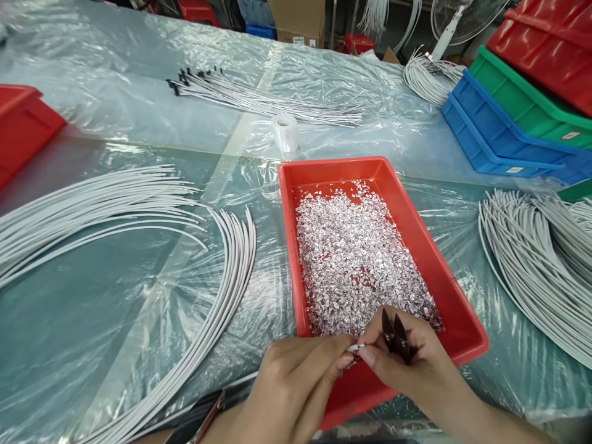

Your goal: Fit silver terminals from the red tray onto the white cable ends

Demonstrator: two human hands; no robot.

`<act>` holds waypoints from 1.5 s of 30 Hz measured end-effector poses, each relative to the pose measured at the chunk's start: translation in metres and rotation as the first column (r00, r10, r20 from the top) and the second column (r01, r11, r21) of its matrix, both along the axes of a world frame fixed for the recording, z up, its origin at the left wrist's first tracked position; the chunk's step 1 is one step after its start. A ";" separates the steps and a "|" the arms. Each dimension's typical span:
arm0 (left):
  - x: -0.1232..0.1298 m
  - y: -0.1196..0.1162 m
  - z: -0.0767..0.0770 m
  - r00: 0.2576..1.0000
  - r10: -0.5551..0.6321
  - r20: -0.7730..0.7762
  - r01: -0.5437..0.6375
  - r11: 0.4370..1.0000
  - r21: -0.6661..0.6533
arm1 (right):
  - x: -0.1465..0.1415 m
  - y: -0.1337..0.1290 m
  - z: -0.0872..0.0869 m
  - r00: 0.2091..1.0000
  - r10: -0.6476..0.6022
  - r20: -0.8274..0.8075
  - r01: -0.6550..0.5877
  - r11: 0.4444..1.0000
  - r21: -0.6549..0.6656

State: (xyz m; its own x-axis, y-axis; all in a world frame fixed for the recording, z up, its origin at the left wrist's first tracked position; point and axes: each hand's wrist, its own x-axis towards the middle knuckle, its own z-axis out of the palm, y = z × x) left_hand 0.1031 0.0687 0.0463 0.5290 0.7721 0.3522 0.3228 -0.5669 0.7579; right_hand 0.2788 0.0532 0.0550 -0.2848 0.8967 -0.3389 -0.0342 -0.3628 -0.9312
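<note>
My left hand and my right hand meet at the near end of a red tray. Between their fingertips they pinch the end of a white cable. In my right hand I also hold dark-handled cutting pliers, tips pointing up. The tray holds a heap of small silvery foil scraps. The rest of the cable is hidden under my left hand.
Cut white cables lie at left and in a curved bunch; more are coiled at right. Black-tipped cables and a tape roll lie farther back. Stacked blue, green and red bins stand far right; a red bin far left.
</note>
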 end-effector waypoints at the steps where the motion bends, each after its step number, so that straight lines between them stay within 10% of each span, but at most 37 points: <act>1: 0.000 0.000 0.000 1.000 0.005 -0.007 -0.005 1.000 0.006 | 0.000 -0.001 -0.001 1.000 0.004 -0.025 -0.005 1.000 -0.011; 45: -0.004 -0.006 0.010 0.994 -0.013 -0.112 -0.016 0.967 -0.253 | 0.002 0.004 0.004 0.991 0.102 -0.091 -0.109 0.991 -0.074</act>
